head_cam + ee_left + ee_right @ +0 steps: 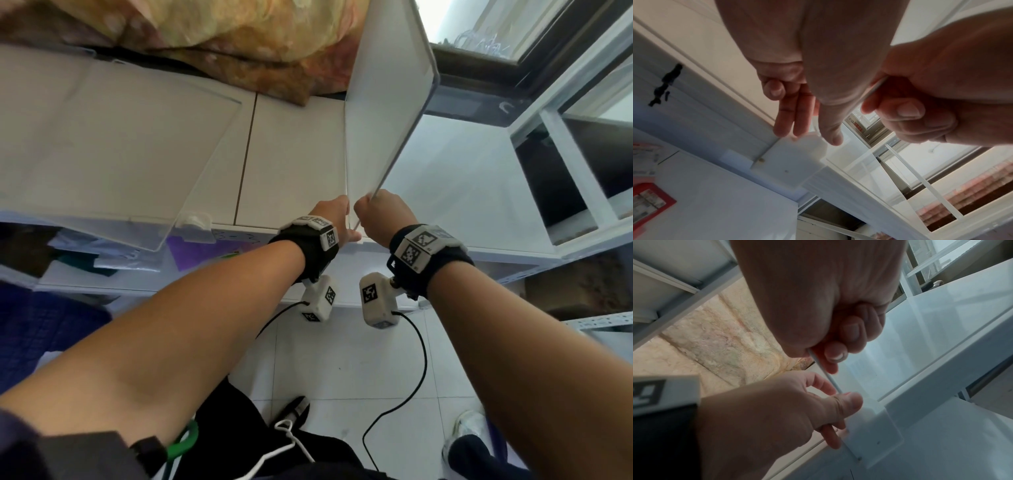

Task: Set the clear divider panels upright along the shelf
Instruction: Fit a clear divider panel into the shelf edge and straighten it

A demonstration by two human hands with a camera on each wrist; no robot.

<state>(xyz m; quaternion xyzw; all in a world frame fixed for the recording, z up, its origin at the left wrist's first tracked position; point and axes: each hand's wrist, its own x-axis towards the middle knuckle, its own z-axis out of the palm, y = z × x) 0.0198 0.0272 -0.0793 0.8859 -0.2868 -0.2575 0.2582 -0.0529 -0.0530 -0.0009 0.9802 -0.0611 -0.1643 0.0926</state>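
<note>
A clear divider panel stands upright, leaning slightly right, on the white shelf. My right hand grips its near edge in a fist; the thin edge runs out below the curled fingers. My left hand is just below, pinching the panel's bottom corner between thumb and fingers at a white clip on the shelf's front lip. A second clear panel lies nearly flat at the left, with its own clip.
A folded patterned quilt lies at the back of the shelf. A window and another white shelf frame are at the right. Papers and bags fill the lower shelf at left. Cables hang from my wrists over the tiled floor.
</note>
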